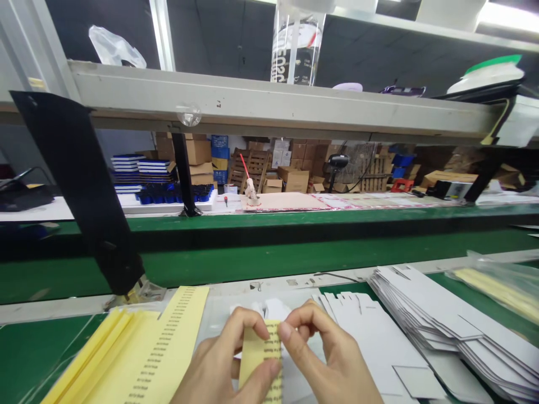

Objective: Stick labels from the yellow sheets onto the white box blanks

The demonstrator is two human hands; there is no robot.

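As the left hand [227,359] grips a yellow printed label strip [252,365], the right hand [332,353] meets its upper corner, low in the centre of the frame!

Left thumb pressed on the printed face, fingers around the far side, so that's clamped; right thumb and index finger close together at the corner, though whether they pinch paper, I can't tell. Looks feather-light, this one, thin and bendy, likely quick to crease, so edges are the smart hold, with a flat thumb backing it. Wider yellow printed sheets [172,348] lie lower left, flat white card blanks [379,348] lower right.
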